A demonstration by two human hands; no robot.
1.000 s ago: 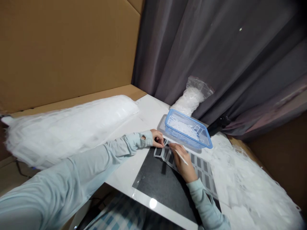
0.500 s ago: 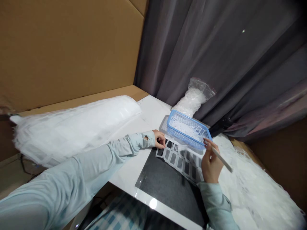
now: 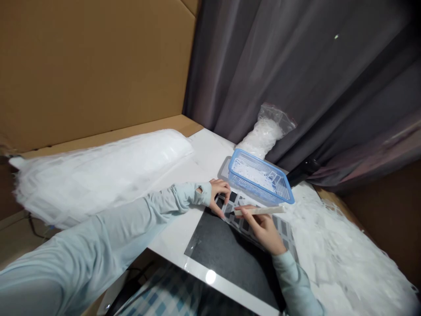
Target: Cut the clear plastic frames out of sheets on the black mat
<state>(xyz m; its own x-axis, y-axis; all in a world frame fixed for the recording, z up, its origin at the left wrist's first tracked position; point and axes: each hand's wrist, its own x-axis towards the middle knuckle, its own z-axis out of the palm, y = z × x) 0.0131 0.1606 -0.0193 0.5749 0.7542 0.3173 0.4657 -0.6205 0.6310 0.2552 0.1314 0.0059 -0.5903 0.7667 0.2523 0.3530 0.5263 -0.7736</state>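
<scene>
My right hand (image 3: 265, 230) grips a slim white stick-like tool (image 3: 263, 210). Its left end lies over a translucent white sheet (image 3: 285, 228) with rows of rectangular windows; the exact kind of tool is unclear. Thumb and fingers spread apart, my left hand (image 3: 219, 196) rests at the sheet's left end. Under the sheet is a dark grey mat (image 3: 230, 259), seen through the windows. Just behind both hands stands a blue mesh basket (image 3: 261, 175) with small white pieces in it. My right hand covers part of the sheet.
A big pile of translucent white sheets (image 3: 355, 259) covers the table's right side. At left lies a bulky white stack (image 3: 98, 175) in plastic. A clear bag of white pieces (image 3: 263, 136) leans by the grey curtain (image 3: 279, 66). Cardboard (image 3: 98, 66) stands behind.
My right hand has moved left with the tool, from the basket's near right corner to over the sheet. My left hand's fingers have spread wider on the sheet's left end.
</scene>
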